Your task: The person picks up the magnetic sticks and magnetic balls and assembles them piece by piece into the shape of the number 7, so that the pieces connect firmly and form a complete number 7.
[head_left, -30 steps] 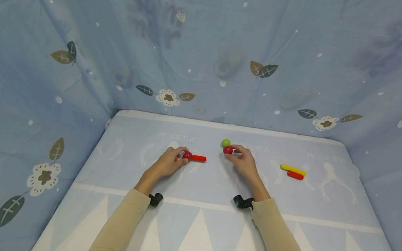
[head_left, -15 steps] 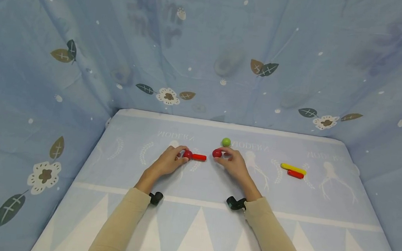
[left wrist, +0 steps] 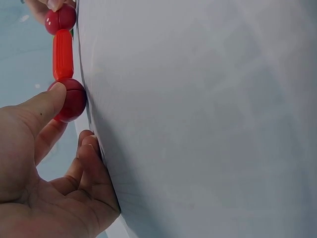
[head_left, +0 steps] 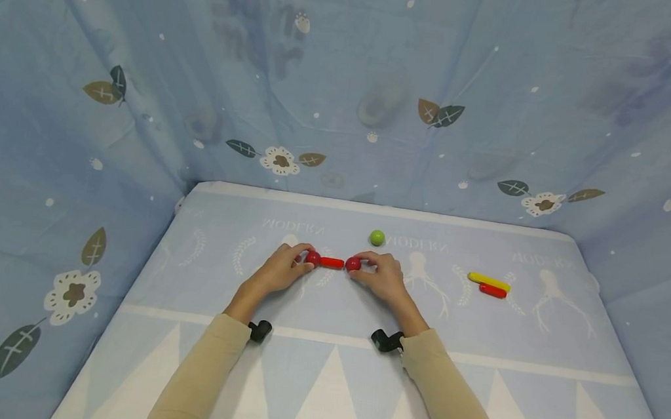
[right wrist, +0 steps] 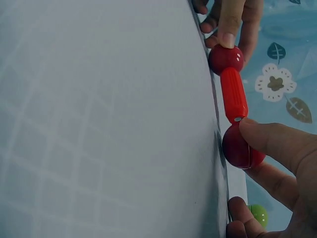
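My left hand [head_left: 279, 271] pinches a glossy red ball [left wrist: 74, 101] between thumb and fingers, close over the mat. A short ridged red rod [right wrist: 234, 94] sticks out from that ball toward the right. At the rod's other end, my right hand [head_left: 383, 278] pinches a second red ball [right wrist: 237, 146], thumb on top of it in the right wrist view. A small silvery tip shows at the rod's end, right by this second ball. The three pieces stand nearly in one line.
Behind the right hand lies a green ball [head_left: 377, 238]. Farther right, a yellow rod [head_left: 489, 281] and a shorter red rod [head_left: 493, 291] lie side by side. A blue patterned curtain [head_left: 344, 105] rises behind the printed mat [head_left: 333, 393].
My right hand has carried its red ball left, away from beside the green ball, up to the free end of the red rod. The left hand, its ball and the rod stay in place.
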Demonstrator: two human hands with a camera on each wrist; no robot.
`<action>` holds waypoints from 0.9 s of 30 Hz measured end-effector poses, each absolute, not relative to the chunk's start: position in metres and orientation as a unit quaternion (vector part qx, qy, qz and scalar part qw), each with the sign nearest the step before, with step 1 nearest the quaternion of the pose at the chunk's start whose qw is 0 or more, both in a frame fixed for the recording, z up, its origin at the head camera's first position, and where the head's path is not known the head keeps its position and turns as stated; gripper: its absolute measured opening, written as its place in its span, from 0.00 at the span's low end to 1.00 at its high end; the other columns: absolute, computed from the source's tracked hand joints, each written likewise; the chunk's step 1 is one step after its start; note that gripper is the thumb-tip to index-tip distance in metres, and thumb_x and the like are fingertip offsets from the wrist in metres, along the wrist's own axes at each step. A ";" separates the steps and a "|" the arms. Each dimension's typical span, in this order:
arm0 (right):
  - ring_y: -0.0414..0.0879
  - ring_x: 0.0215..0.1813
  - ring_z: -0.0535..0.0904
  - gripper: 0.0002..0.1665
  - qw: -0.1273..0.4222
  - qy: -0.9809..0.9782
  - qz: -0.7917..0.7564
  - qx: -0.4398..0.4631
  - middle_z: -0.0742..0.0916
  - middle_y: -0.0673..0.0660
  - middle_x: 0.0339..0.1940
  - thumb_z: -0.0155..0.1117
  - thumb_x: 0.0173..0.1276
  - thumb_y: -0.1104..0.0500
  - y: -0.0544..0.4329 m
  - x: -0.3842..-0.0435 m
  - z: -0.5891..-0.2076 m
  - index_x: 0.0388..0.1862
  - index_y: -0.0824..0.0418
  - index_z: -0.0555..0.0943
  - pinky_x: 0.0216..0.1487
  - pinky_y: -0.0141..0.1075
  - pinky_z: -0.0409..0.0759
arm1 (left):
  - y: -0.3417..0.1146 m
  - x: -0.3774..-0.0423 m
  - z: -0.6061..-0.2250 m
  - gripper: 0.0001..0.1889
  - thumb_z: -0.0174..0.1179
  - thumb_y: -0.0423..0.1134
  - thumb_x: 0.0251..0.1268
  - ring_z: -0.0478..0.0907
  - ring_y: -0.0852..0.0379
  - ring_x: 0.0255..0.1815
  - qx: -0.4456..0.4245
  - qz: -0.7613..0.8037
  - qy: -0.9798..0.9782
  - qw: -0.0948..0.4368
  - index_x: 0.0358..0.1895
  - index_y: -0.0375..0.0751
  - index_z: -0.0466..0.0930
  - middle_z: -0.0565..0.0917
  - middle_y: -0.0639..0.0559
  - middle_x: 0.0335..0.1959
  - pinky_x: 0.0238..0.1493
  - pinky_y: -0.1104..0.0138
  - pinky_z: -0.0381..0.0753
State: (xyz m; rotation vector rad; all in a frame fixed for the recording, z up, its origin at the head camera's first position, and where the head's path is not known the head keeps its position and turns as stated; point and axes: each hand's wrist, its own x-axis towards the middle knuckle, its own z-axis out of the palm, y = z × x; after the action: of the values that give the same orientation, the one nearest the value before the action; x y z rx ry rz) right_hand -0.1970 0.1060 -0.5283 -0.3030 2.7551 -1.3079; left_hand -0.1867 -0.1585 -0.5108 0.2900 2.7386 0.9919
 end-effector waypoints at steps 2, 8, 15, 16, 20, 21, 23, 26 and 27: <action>0.55 0.53 0.74 0.21 0.045 0.900 -0.424 -0.093 0.82 0.61 0.50 0.79 0.58 0.52 0.105 -0.197 -0.528 0.51 0.51 0.88 0.50 0.52 0.68 | -0.158 -0.187 -0.511 0.20 0.62 0.46 0.72 0.70 0.51 0.41 0.097 0.337 0.930 0.108 0.64 0.50 0.75 0.74 0.46 0.42 0.39 0.59 0.73; 0.56 0.52 0.73 0.21 0.052 0.906 -0.412 -0.086 0.82 0.60 0.51 0.79 0.57 0.51 0.102 -0.195 -0.525 0.51 0.49 0.88 0.48 0.53 0.66 | -0.158 -0.185 -0.511 0.20 0.62 0.47 0.72 0.70 0.51 0.41 0.090 0.339 0.930 0.112 0.64 0.51 0.75 0.73 0.46 0.43 0.39 0.59 0.72; 0.56 0.51 0.72 0.20 0.052 0.908 -0.407 -0.085 0.82 0.60 0.49 0.78 0.58 0.50 0.101 -0.194 -0.524 0.51 0.48 0.88 0.46 0.52 0.66 | -0.159 -0.185 -0.513 0.19 0.62 0.47 0.72 0.70 0.51 0.42 0.088 0.340 0.930 0.110 0.63 0.52 0.76 0.73 0.46 0.42 0.40 0.59 0.73; 0.56 0.51 0.72 0.20 0.053 0.908 -0.407 -0.085 0.82 0.60 0.49 0.78 0.58 0.50 0.101 -0.194 -0.524 0.51 0.48 0.88 0.46 0.52 0.65 | -0.159 -0.185 -0.514 0.19 0.62 0.47 0.72 0.70 0.51 0.42 0.088 0.339 0.930 0.109 0.63 0.52 0.76 0.73 0.46 0.42 0.40 0.59 0.73; 0.56 0.51 0.72 0.20 0.051 0.910 -0.403 -0.087 0.82 0.60 0.49 0.78 0.58 0.49 0.101 -0.195 -0.525 0.51 0.47 0.88 0.45 0.52 0.66 | -0.159 -0.186 -0.514 0.19 0.62 0.47 0.72 0.69 0.50 0.41 0.085 0.338 0.931 0.108 0.63 0.53 0.76 0.73 0.47 0.41 0.39 0.59 0.73; 0.56 0.50 0.72 0.20 0.051 0.910 -0.401 -0.088 0.82 0.60 0.49 0.77 0.59 0.49 0.101 -0.195 -0.526 0.51 0.47 0.88 0.46 0.52 0.66 | -0.159 -0.186 -0.514 0.19 0.62 0.47 0.72 0.69 0.51 0.41 0.085 0.338 0.931 0.108 0.63 0.53 0.76 0.73 0.47 0.41 0.39 0.59 0.73; 0.56 0.50 0.72 0.20 0.052 0.911 -0.400 -0.087 0.82 0.60 0.50 0.77 0.59 0.49 0.101 -0.195 -0.525 0.51 0.47 0.88 0.45 0.52 0.66 | -0.159 -0.186 -0.514 0.19 0.62 0.47 0.72 0.69 0.51 0.41 0.085 0.338 0.931 0.108 0.63 0.53 0.76 0.73 0.47 0.41 0.38 0.59 0.73; 0.56 0.50 0.71 0.20 0.054 0.912 -0.398 -0.082 0.81 0.60 0.49 0.77 0.59 0.49 0.101 -0.194 -0.524 0.51 0.47 0.88 0.45 0.51 0.65 | -0.159 -0.187 -0.514 0.19 0.63 0.46 0.71 0.69 0.50 0.40 0.089 0.341 0.930 0.108 0.63 0.53 0.76 0.73 0.47 0.41 0.38 0.60 0.73; 0.56 0.50 0.71 0.20 0.055 0.913 -0.397 -0.080 0.81 0.61 0.49 0.77 0.59 0.49 0.101 -0.194 -0.524 0.52 0.47 0.88 0.45 0.51 0.65 | -0.158 -0.187 -0.514 0.19 0.63 0.47 0.71 0.69 0.50 0.40 0.089 0.341 0.929 0.109 0.63 0.52 0.76 0.73 0.47 0.41 0.38 0.60 0.73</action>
State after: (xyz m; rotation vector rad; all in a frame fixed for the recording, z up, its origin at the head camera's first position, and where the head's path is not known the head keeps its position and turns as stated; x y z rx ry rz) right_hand -0.1938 0.1010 -0.5238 -0.2443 2.7711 -1.2066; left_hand -0.1867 -0.1585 -0.5138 0.2623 2.7341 1.0032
